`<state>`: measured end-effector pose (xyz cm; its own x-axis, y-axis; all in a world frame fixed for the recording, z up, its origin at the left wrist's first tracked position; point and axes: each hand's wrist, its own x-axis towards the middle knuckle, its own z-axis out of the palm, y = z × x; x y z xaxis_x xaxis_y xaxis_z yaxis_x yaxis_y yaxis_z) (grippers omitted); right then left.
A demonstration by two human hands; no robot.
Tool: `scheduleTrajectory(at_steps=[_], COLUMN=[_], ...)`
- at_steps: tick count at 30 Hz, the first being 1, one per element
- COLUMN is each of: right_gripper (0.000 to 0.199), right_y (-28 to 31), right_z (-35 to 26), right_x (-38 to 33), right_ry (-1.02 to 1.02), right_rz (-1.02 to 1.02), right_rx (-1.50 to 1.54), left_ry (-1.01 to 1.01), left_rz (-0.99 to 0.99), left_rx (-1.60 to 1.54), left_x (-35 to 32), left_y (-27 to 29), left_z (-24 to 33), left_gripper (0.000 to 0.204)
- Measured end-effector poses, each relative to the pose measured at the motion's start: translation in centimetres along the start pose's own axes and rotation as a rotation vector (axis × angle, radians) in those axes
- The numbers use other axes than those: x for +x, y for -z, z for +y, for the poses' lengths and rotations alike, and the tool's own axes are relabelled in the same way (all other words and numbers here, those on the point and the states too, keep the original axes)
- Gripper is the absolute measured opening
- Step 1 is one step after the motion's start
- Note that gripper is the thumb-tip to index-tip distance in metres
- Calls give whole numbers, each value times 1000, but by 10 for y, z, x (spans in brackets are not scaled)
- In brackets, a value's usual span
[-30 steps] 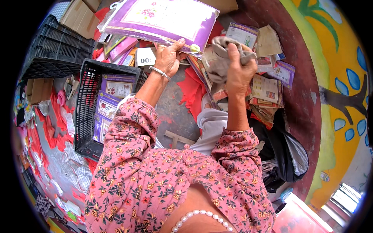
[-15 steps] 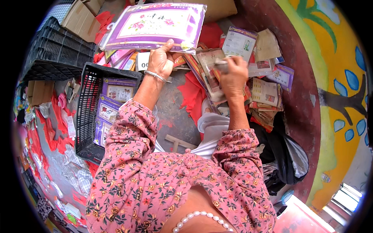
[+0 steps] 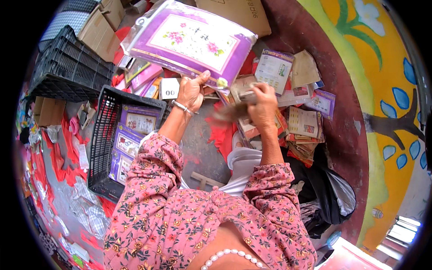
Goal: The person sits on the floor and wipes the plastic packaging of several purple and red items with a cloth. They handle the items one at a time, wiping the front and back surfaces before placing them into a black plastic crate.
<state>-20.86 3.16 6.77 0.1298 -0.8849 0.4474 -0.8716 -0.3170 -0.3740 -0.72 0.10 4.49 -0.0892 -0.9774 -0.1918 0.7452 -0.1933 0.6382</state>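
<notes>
In the head view, the left hand [image 3: 192, 93] is gripping the near edge of a flat purple package [image 3: 193, 38] in clear wrap, with the thumb lying on top and the fingers curling beneath. The package is hanging tilted above the clutter, and its far right edge is overlapping a cardboard box [image 3: 240, 15] in the picture. The right hand [image 3: 263, 105] is closing around a greyish-brown cloth [image 3: 230, 112], which is blurring, so its exact folds are hard to tell; it is hanging below the package's near right corner, apparently apart from it.

Room is narrowing on both sides: a black crate [image 3: 95, 139] holding more purple packs is standing near the left forearm, and booklets [image 3: 303, 121] are heaping up beside the right wrist, before the dark red wall band [image 3: 348, 112]. Between the forearms, a grey patch of floor [image 3: 198, 150] is opening, with red scraps [image 3: 221, 135] edging it.
</notes>
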Motion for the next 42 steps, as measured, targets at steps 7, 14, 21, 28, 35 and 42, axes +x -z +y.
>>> scheduleTrajectory(at_steps=[7,14,21,28,35,42], right_gripper=[16,29,24,40,56,42], right_y=[19,0,39,23,39,50], right_z=[-38,-3,155,92,73,64], right_x=[32,40,-17,-5,-9,-11], right_ry=[66,79,-962,-937,-589,-664], right_rz=[336,319,550,44,-76,-142], right_rx=[376,28,634,1799,1660,1603], left_ry=[119,298,372,503,532,449], left_rz=[-106,-226,-348,-403,-421,-520], left_rx=[348,397,412,356,338,538], left_x=[-8,-23,-18,-11,-12,-8], left_y=[7,-8,8,26,37,48], left_z=[-25,-18,4,16,23,20], left_gripper=[21,46,46,60,58,60])
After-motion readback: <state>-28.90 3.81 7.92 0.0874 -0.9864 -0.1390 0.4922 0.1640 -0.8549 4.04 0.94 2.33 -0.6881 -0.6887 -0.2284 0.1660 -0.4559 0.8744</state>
